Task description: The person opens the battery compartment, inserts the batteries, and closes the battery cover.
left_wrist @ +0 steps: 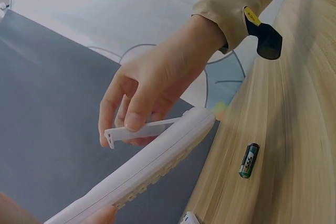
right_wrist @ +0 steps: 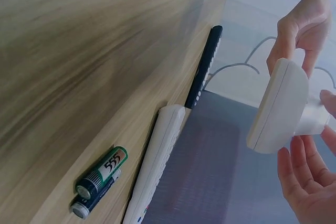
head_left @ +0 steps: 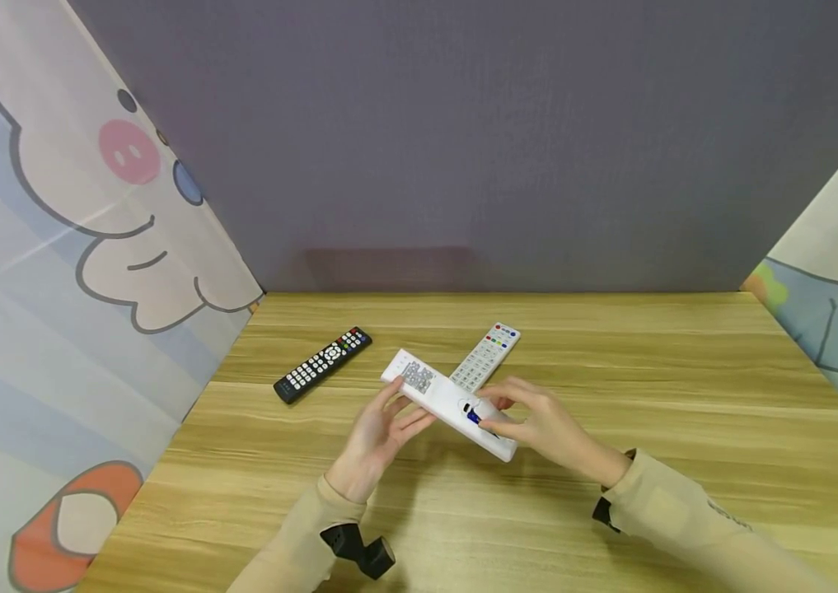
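Observation:
A white remote control (head_left: 448, 403) is held back side up in my left hand (head_left: 374, 441), which grips its left end. In its back an opening shows a bit of a blue battery (head_left: 473, 416). My right hand (head_left: 537, 420) pinches a white battery cover (left_wrist: 144, 129) between thumb and fingers. The left wrist view shows this cover tilted above the remote's back, one end close to the remote. In the right wrist view the remote's end (right_wrist: 278, 108) hides part of the cover. The right hand's fingers (right_wrist: 304, 166) curl around the cover there.
On the wooden table (head_left: 648, 371) lie a black remote (head_left: 322, 364) at left and a second white remote (head_left: 485, 358) behind the held one. A green battery (right_wrist: 105, 171) and a dark one (right_wrist: 94, 198) lie side by side. A grey panel (head_left: 463, 165) stands behind.

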`<state>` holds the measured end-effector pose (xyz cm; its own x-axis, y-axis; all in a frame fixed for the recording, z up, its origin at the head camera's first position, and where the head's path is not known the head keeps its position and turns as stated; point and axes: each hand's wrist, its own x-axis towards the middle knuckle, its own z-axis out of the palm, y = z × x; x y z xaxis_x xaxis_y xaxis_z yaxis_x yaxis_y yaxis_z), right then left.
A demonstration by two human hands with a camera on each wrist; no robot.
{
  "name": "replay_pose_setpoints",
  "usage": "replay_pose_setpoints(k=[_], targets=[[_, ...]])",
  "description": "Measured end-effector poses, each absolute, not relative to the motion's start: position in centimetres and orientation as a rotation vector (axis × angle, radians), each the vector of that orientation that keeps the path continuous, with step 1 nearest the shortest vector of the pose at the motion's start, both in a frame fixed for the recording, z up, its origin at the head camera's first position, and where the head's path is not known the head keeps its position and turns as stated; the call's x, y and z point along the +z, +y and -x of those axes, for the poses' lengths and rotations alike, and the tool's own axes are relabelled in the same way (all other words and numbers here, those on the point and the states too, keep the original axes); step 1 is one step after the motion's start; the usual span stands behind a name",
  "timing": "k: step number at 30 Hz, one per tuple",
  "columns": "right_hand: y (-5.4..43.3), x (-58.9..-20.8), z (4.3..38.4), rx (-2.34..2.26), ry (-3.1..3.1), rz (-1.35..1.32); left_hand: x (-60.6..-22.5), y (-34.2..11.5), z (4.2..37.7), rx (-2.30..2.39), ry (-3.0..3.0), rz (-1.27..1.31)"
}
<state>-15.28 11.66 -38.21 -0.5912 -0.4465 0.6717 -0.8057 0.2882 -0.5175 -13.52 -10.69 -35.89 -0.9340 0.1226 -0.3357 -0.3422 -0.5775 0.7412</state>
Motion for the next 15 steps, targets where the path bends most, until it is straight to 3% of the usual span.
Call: replay_pose_setpoints(k=[15], targets=[[11.87, -38.43, 15.18, 1.160, -2.352, -1.177, -35.71, -10.49, 13.47, 2.547, 1.284, 0.350]])
